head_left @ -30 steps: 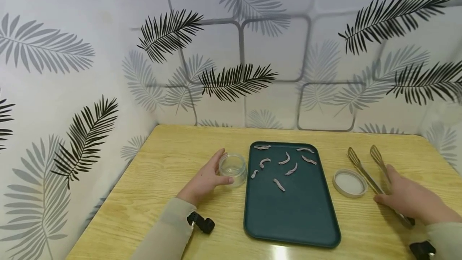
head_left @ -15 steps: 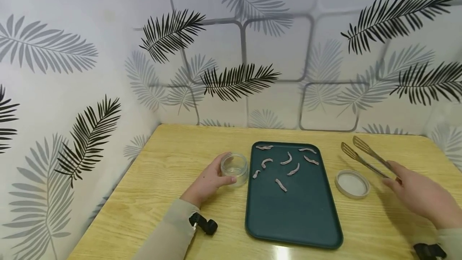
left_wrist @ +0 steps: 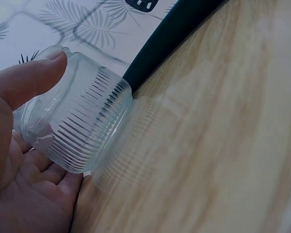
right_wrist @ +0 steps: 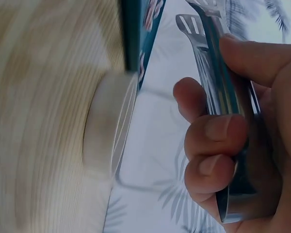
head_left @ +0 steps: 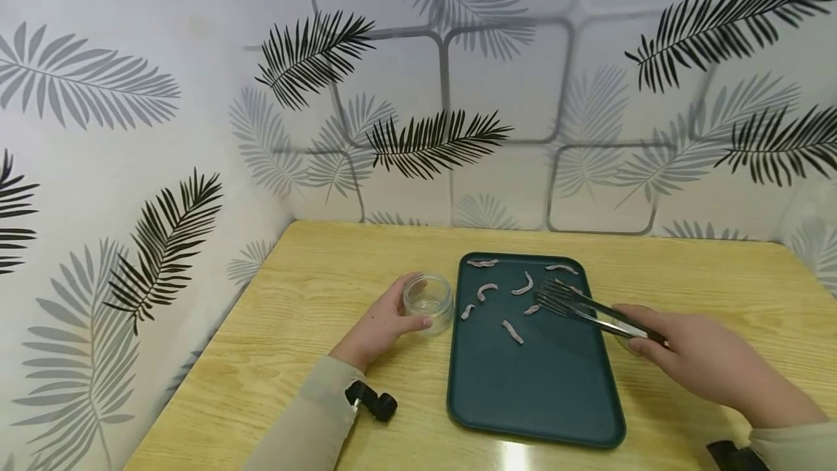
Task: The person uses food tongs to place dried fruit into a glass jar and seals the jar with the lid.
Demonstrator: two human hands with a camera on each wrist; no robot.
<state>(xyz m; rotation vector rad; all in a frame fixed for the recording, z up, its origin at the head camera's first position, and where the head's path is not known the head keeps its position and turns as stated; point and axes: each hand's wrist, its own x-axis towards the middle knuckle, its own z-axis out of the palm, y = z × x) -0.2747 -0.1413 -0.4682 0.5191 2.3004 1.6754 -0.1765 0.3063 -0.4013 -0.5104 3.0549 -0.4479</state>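
Observation:
A clear ribbed glass jar (head_left: 428, 304) stands left of the dark green tray (head_left: 536, 398). My left hand (head_left: 379, 329) holds it, thumb on the near side and fingers round the far side; in the left wrist view the thumb lies at the rim of the jar (left_wrist: 82, 111). My right hand (head_left: 702, 358) grips metal tongs (head_left: 591, 311), fingers curled round the arms in the right wrist view. The slotted tong heads are over the tray's right half, partly covering the greyish-pink curled strips there. Another strip (head_left: 513, 331) lies nearer the tray's middle. Contact between tongs and strip cannot be made out.
A round pale lid (right_wrist: 106, 126) lies on the wooden table (head_left: 346, 260) right of the tray, mostly hidden under the right hand and tongs in the head view. A leaf-patterned wall (head_left: 484, 187) stands behind the table.
My right hand has lifted the tongs off the table on the right and carried them left over the tray. My left hand stays at the jar.

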